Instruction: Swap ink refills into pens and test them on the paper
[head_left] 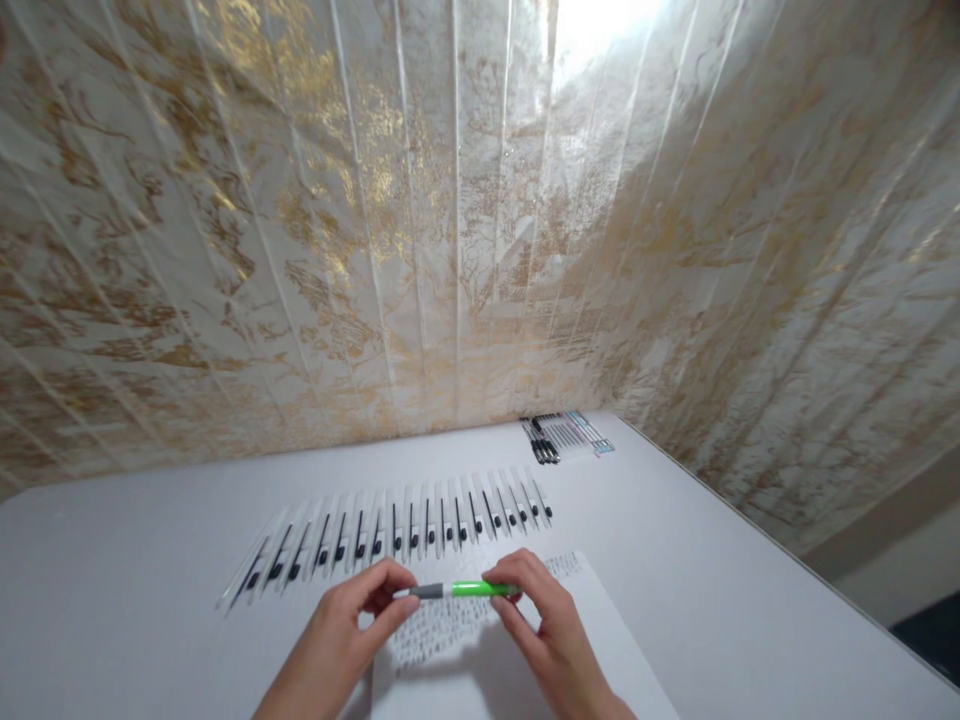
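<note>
Pen [471, 588] held level above a written sheet [448, 640]

Head view: the pen lies crosswise in front of the person, grey at one end, bright green at the other, with a white band between. The left hand [358, 612] has its grip clamped on the grey end, thumb and fingertips pinched together around it. The right hand [541, 610] has its grip closed on the green end in a similar pinch. Beneath, the sheet carries lines of dark handwriting, too blurred to read, and shadows fall across it.

Beyond the hands, a long slanting row of slim clear pieces [409, 530] with dark cores and black parts at their near ends lies on the white counter [697, 570]. Near the counter's far right corner sit several black pens [546, 445], beside a flat clear pack [576, 434]. A gold-patterned, pleated covering [420, 250] rises behind.
</note>
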